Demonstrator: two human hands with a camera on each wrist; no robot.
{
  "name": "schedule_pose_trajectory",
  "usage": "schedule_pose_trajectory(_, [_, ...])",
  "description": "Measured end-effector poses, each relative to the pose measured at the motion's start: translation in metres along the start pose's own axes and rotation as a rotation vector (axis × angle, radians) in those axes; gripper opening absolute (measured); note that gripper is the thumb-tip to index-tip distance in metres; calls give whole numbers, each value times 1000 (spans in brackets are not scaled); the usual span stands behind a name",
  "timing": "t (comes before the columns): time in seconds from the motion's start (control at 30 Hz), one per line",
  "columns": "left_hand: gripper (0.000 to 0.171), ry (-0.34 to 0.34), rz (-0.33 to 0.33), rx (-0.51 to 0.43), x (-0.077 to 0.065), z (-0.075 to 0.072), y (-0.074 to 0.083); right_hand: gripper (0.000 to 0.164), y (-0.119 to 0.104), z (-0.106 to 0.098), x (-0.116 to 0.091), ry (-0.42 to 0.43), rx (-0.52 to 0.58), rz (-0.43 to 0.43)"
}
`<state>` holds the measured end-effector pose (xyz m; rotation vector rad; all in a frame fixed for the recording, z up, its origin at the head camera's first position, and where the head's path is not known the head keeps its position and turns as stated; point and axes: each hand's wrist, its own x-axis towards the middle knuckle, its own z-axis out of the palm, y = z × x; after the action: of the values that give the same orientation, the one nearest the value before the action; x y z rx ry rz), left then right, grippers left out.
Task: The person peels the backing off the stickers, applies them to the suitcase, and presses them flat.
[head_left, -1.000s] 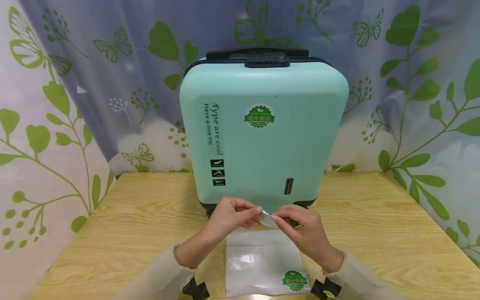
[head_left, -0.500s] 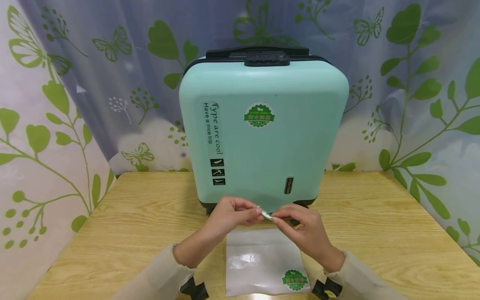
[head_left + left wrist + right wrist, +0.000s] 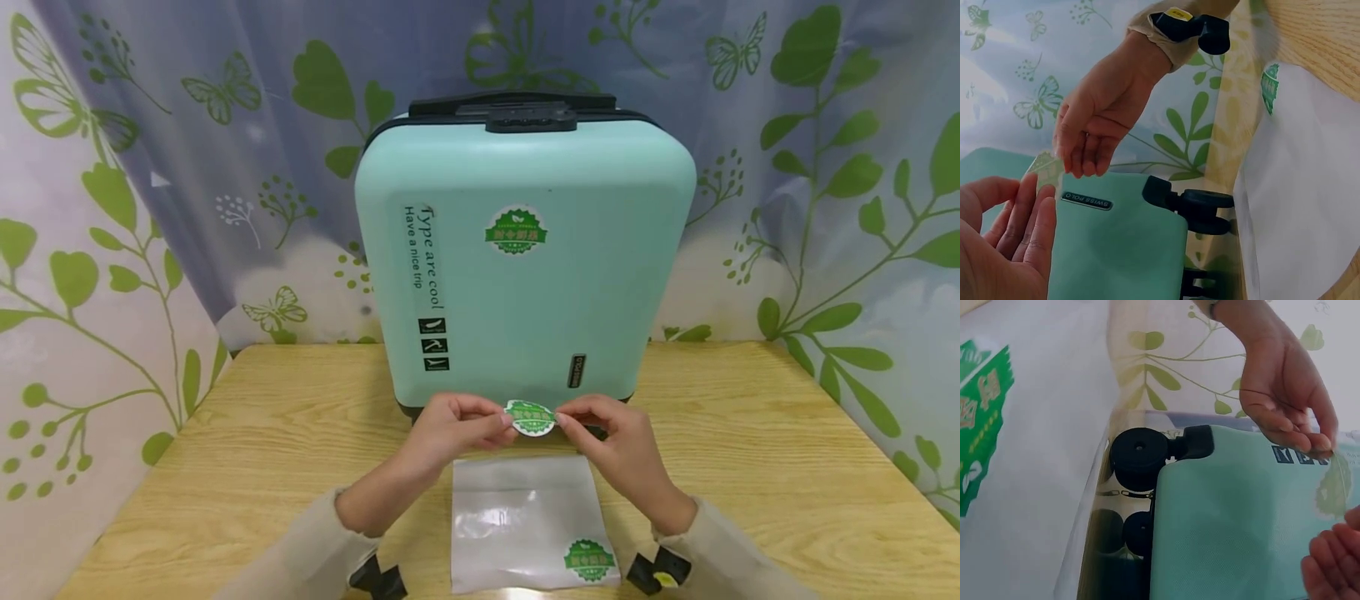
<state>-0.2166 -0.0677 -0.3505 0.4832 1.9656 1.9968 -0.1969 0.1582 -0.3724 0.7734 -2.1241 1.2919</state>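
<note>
Head view: a round green-and-white sticker [image 3: 532, 418] is at lower centre, stretched between two hands in front of the suitcase's bottom edge, its printed face turned to the camera.
Left hand: the left hand [image 3: 450, 425], left of centre in the lower half, pinches the sticker's left edge between thumb and forefinger.
Right hand: the right hand [image 3: 618, 437], right of centre, has thumb and forefinger clamped on the sticker's right edge.
Suitcase: a mint-green suitcase [image 3: 517, 317] stands upright at centre, with a black handle [image 3: 532, 119] along its top.
Suitcase front: a matching badge [image 3: 516, 231] sits at upper centre, black lettering [image 3: 424, 258] runs down the left side, and a small dark nameplate [image 3: 577, 371] lies at lower right.
Sheet: a white glossy sheet [image 3: 517, 542] lies at bottom centre on the wood-grain table [image 3: 262, 450]; another green sticker [image 3: 588, 560] is in its lower right corner.
Curtain: a curtain [image 3: 300, 183] printed with leaves and butterflies fills the top and both sides.
Left wrist view: the sticker's pale back shows at left, between both hands; the nameplate reads SWISS POLO.
Right wrist view: the sticker is at the right edge; black wheels [image 3: 1140, 459] show near centre.
</note>
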Motion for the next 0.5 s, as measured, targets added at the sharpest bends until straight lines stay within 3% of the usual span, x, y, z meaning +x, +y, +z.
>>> schedule_pose_trajectory(0.1, [21,2,14,4,-1,-2,0,8,2,-2,2,-39,109,170])
schedule_pose_trajectory(0.23, [24,-14,36,3,-2,-3,1,24,3,-6,6,-90,298,394])
schedule_pose_trajectory(0.33, [25,-29,48,7,-2,-4,0,30,3,-7,9,-109,377,460])
schedule_pose_trajectory(0.5, [25,-46,79,31,0,-5,-1,32,2,-7,12,-136,432,491])
